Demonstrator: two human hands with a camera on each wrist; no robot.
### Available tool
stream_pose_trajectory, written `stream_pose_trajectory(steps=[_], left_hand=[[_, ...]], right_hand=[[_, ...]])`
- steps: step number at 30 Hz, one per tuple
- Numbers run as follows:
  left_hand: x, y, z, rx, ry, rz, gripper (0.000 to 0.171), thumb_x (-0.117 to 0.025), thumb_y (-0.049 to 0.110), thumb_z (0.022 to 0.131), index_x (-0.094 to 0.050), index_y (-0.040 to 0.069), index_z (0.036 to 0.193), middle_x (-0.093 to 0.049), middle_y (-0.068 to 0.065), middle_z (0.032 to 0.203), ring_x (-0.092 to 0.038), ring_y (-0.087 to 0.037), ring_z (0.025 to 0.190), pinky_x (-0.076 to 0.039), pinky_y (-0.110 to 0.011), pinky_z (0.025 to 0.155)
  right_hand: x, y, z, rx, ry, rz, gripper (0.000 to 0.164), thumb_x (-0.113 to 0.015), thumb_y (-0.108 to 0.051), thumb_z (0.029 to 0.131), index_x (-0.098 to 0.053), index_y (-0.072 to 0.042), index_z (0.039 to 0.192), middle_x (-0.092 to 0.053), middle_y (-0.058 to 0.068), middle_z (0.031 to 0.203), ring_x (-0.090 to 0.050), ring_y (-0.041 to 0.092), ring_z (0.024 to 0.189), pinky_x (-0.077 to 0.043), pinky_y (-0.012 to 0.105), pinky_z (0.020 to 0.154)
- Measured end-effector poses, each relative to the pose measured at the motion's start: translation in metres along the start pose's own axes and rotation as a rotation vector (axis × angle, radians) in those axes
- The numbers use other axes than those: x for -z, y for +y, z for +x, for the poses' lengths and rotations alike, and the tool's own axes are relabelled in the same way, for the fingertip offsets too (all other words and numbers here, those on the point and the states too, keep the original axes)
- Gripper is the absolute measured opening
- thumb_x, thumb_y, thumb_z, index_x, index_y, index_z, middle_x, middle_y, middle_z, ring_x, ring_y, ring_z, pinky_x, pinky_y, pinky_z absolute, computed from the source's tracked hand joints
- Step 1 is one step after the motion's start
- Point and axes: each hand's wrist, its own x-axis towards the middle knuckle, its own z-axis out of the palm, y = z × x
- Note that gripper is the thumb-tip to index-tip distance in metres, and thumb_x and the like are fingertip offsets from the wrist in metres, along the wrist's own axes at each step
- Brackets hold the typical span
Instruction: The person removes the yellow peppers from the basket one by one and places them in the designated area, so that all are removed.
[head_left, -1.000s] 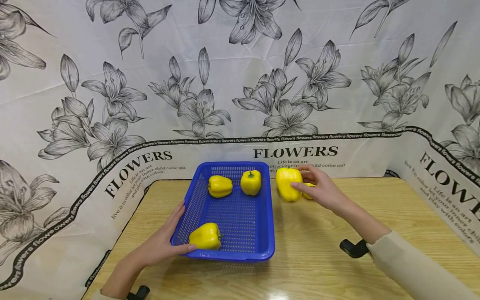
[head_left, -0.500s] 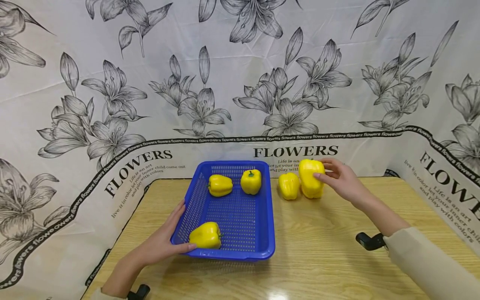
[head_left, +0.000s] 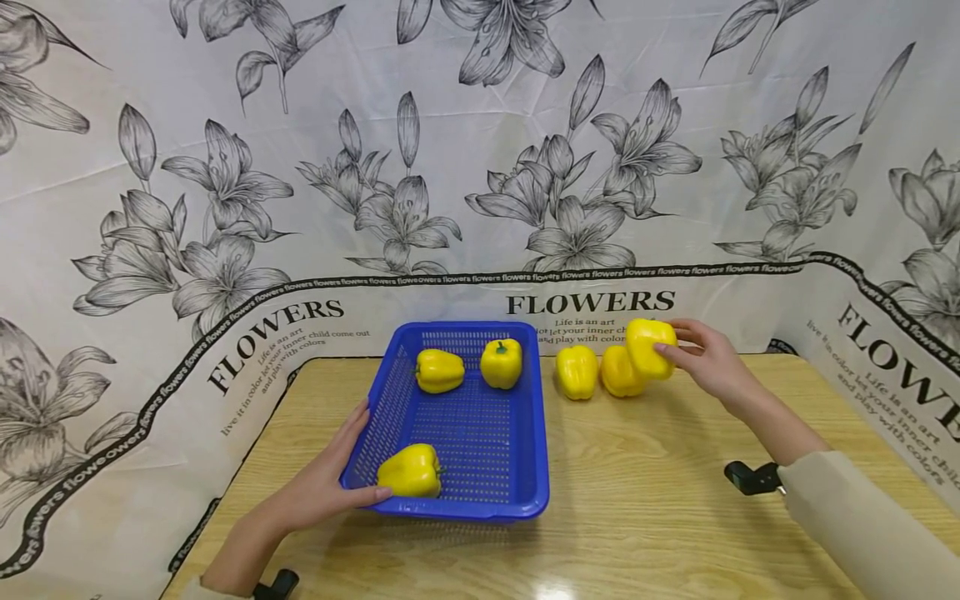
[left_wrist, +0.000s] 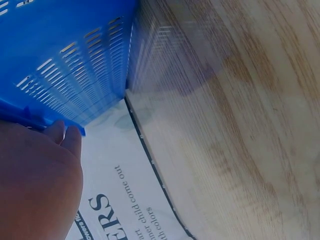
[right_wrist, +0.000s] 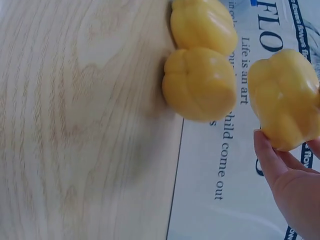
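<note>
My right hand point(head_left: 708, 367) pinches a yellow bell pepper point(head_left: 651, 348) between thumb and fingers. In the right wrist view this held bell pepper point(right_wrist: 284, 100) is raised, apart from two others. Those two, a left bell pepper point(head_left: 576, 372) and a right bell pepper point(head_left: 619, 372), stand side by side on the table; the held one partly covers the right one in the head view. My left hand point(head_left: 318, 492) grips the left front of a blue plastic basket point(head_left: 536, 442), thumb over the rim. In the left wrist view the fingers point(left_wrist: 73, 140) lie along the basket's edge.
Inside the basket lie three more yellow bell peppers: one at back left point(head_left: 439, 371), one upright at back right point(head_left: 502, 364), one at front left point(head_left: 409, 472). A flower-printed cloth point(head_left: 480, 167) rises behind the wooden table point(head_left: 637, 517).
My right hand has carried the held bell pepper rightward, from in front of the left standing pepper past the right one. My left hand and the basket stay in place.
</note>
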Motion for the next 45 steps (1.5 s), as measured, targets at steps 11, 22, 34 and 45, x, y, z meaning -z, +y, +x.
stream_pose_trajectory(steps=[11, 22, 34, 45], left_hand=[[0.001, 0.001, -0.001, -0.003, 0.004, -0.003, 0.114, -0.079, 0.047, 0.086, -0.005, 0.016, 0.166, 0.004, -0.003, 0.173, -0.008, -0.042, 0.155, -0.02, -0.07, 0.116], [0.001, 0.004, 0.0, 0.014, -0.004, -0.001, 0.114, -0.079, 0.048, 0.086, -0.005, 0.015, 0.166, 0.003, -0.006, 0.173, -0.007, -0.041, 0.156, -0.02, -0.071, 0.116], [0.0, 0.002, 0.0, 0.008, -0.002, -0.001, 0.113, -0.079, 0.048, 0.086, -0.005, 0.015, 0.166, 0.003, -0.008, 0.173, -0.008, -0.042, 0.156, -0.021, -0.071, 0.116], [0.0, 0.003, 0.0, -0.008, 0.005, -0.001, 0.114, -0.079, 0.047, 0.086, -0.006, 0.014, 0.166, 0.002, -0.009, 0.173, -0.008, -0.041, 0.156, -0.021, -0.07, 0.116]], right_hand=[[0.008, 0.026, 0.004, -0.025, 0.025, 0.025, 0.076, -0.054, -0.04, 0.107, -0.023, 0.006, 0.159, -0.027, 0.042, 0.155, -0.04, 0.059, 0.136, -0.052, 0.014, 0.08], [0.01, 0.052, 0.007, -0.047, 0.04, -0.033, 0.076, -0.048, -0.04, 0.109, -0.019, 0.011, 0.158, -0.02, 0.04, 0.159, -0.042, 0.059, 0.134, -0.048, 0.058, 0.102], [0.014, 0.07, 0.008, -0.102, 0.011, -0.046, 0.078, -0.046, -0.041, 0.109, -0.017, 0.014, 0.157, -0.018, 0.043, 0.158, -0.037, 0.059, 0.136, -0.043, 0.061, 0.107], [0.011, 0.088, 0.017, -0.106, 0.007, -0.074, 0.078, -0.046, -0.04, 0.109, -0.017, 0.014, 0.156, -0.019, 0.044, 0.156, -0.028, 0.06, 0.141, -0.039, 0.066, 0.109]])
